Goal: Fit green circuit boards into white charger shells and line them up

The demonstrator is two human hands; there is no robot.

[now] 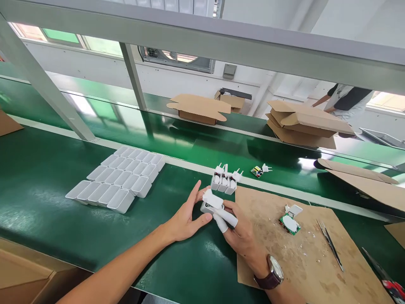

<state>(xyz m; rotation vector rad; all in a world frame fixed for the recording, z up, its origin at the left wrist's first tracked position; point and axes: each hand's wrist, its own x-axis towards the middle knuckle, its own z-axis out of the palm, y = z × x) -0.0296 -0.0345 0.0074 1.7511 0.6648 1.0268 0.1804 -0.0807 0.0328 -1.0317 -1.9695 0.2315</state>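
Between both hands, over the green bench, is a white charger housing (205,207) with a white plug cap (212,198) tilted over its opening. My left hand (186,219) grips the housing from the left, thumb on the near side and fingers behind it. My right hand (238,228), with white finger cots on two fingers and a watch on the wrist, pinches the cap from the right. Part of the circuit board shows inside the housing. Just beyond stand several filled housings (224,183) with loose plug caps on top.
Rows of white housings (122,169) lie left. On the right, a cardboard sheet (259,236) bears a circuit board (289,223) and tweezers (330,245); scissors (389,283) lie beside it. Another board (257,171) lies on the green belt. Cardboard boxes (303,120) and a person (348,99) are beyond.
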